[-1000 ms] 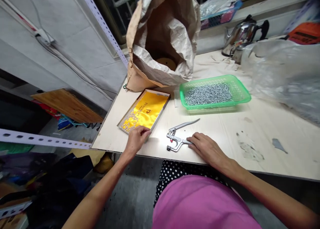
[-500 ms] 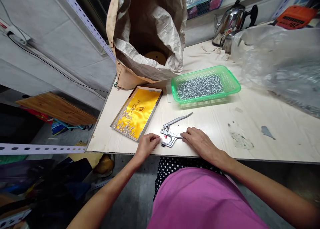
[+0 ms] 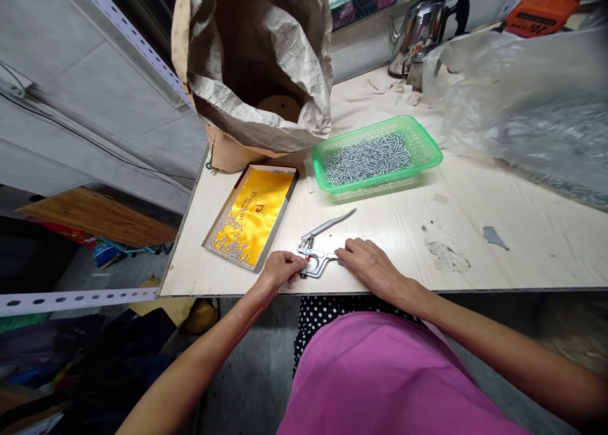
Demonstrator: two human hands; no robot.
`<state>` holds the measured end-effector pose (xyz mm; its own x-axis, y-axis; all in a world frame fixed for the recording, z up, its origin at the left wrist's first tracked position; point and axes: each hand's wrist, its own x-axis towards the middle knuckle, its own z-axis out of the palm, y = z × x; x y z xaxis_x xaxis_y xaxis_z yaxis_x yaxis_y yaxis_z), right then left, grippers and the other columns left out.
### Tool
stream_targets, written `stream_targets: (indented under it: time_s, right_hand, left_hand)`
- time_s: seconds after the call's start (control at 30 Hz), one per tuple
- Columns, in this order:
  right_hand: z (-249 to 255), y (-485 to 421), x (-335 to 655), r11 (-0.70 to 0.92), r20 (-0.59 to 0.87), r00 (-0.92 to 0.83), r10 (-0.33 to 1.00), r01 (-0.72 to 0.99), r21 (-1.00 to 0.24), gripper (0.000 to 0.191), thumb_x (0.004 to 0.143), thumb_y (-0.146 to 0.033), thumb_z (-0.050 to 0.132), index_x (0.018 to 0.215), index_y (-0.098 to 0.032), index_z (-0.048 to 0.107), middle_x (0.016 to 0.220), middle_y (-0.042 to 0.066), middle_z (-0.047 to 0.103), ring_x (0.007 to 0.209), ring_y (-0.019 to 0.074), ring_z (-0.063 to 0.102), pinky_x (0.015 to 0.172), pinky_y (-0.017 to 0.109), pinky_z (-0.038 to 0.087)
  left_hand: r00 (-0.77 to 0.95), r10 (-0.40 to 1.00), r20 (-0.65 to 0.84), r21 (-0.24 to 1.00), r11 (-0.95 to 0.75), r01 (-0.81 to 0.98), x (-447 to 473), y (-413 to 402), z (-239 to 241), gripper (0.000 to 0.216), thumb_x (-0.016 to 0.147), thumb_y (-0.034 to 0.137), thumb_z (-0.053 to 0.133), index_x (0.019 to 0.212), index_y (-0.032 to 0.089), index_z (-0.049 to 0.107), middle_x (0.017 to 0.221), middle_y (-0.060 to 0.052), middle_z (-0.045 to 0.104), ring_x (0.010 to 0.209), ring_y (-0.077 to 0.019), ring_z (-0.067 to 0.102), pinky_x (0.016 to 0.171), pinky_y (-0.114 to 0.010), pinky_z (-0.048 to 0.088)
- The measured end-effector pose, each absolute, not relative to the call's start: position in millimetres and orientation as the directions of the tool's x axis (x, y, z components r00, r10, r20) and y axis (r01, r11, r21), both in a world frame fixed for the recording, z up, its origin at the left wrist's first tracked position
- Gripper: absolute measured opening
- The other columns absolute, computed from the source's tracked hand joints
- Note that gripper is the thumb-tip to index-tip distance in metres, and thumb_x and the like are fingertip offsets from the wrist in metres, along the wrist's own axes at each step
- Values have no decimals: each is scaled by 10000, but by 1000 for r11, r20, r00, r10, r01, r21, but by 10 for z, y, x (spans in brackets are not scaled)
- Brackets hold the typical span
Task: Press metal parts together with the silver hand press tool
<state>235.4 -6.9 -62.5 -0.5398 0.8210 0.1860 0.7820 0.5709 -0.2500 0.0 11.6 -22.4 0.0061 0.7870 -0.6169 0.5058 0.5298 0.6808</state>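
A pair of metal snap-fastener pliers [image 3: 319, 265] lies on the table with its handles spread, a spring between them and a red piece by its jaw. My right hand [image 3: 368, 264] has its fingers closed on the end of the lower handle. At the jaw, my left hand [image 3: 281, 269] pinches something too small to make out. Left of the pliers sits a shallow box [image 3: 285, 202] lined with yellow satin, small metal pins [image 3: 230, 245] scattered at its near end. Behind the pliers stands a green plastic basket [image 3: 427, 163] holding many small metal pins [image 3: 370, 159].
A large paper sack [image 3: 304, 61] stands open at the back left. At the back right are a steel kettle [image 3: 418, 26], an orange object [image 3: 541, 14] and a clear plastic bag [image 3: 546, 99] of small metal parts. The table's front edge runs just before my body.
My left hand has moved right, bringing its pinched fingers up to the jaw of the pliers. My right hand keeps its hold on the handle. The whole view has shifted slightly.
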Motion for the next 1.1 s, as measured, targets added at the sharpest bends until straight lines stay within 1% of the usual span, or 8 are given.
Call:
stream_targets:
  time_s: [0.3, 0.53, 0.63, 0.77, 0.9, 1.0, 1.03, 1.1]
  right_hand:
    - [-606, -56, 2375, 578, 154, -557, 816, 778, -248, 114, 939, -137, 533, 908, -198, 625, 862, 45, 589, 784, 188, 486, 667, 323, 224]
    - [-592, -51, 2437, 604, 186, -576, 796, 776, -183, 124, 950, -143, 528, 908, -203, 628, 869, 45, 603, 783, 189, 479, 683, 330, 220]
    - [-572, -15, 2478, 635, 197, -607, 770, 759, -144, 128, 953, -131, 522, 913, -196, 625, 875, 40, 613, 787, 189, 479, 696, 336, 225]
    - [-561, 46, 2521, 666, 198, -640, 743, 736, -120, 129, 959, -156, 530, 893, -207, 628, 867, 33, 619, 798, 194, 481, 703, 344, 229]
    - [-546, 55, 2548, 667, 178, -644, 744, 730, -149, 133, 954, -158, 533, 896, -211, 640, 878, 37, 627, 799, 193, 489, 709, 341, 256]
    - [-521, 47, 2584, 648, 144, -634, 760, 720, -247, 89, 942, -260, 591, 923, -202, 656, 960, 60, 642, 869, 210, 529, 733, 334, 326]
    - [-511, 53, 2599, 646, 144, -634, 760, 709, -284, 142, 920, -320, 633, 981, -196, 661, 1045, 83, 644, 933, 228, 543, 760, 339, 361]
    - [-487, 90, 2629, 650, 160, -639, 753, 683, -332, 446, 842, -422, 723, 1191, -165, 619, 1298, 157, 569, 1138, 291, 517, 867, 386, 415]
  left_hand:
    - [55, 769, -637, 588, 439, 680, 31, 250, -145, 310, 733, 353, 725, 533, 153, 600, 422, 43, 506, 390, -71, 432, 419, -191, 363]
    - [45, 713, -700, 581, 531, 617, 105, 192, -139, 271, 732, 309, 760, 578, 139, 617, 442, 45, 540, 402, -71, 476, 461, -200, 455]
    - [11, 708, -706, 556, 545, 628, 141, 135, -159, 195, 786, 250, 721, 656, 130, 638, 449, 40, 566, 389, -77, 511, 451, -194, 457]
    - [17, 675, -737, 541, 575, 613, 187, 65, -166, 249, 793, 273, 734, 634, 125, 611, 458, 31, 578, 386, -72, 524, 440, -180, 449]
    - [24, 650, -760, 528, 595, 606, 234, -8, -146, 306, 755, 321, 782, 610, 125, 596, 455, 36, 568, 377, -61, 506, 428, -170, 449]
    - [2, 635, -772, 517, 627, 583, 265, -84, -133, 311, 750, 330, 791, 624, 132, 588, 439, 51, 544, 371, -59, 498, 420, -165, 446]
    - [-1, 634, -773, 522, 637, 567, 275, -111, -129, 299, 762, 324, 782, 636, 133, 590, 435, 56, 536, 369, -59, 494, 418, -164, 445]
    - [-10, 634, -774, 532, 658, 533, 295, -160, -122, 254, 802, 295, 745, 676, 129, 600, 433, 65, 524, 367, -58, 489, 410, -159, 439]
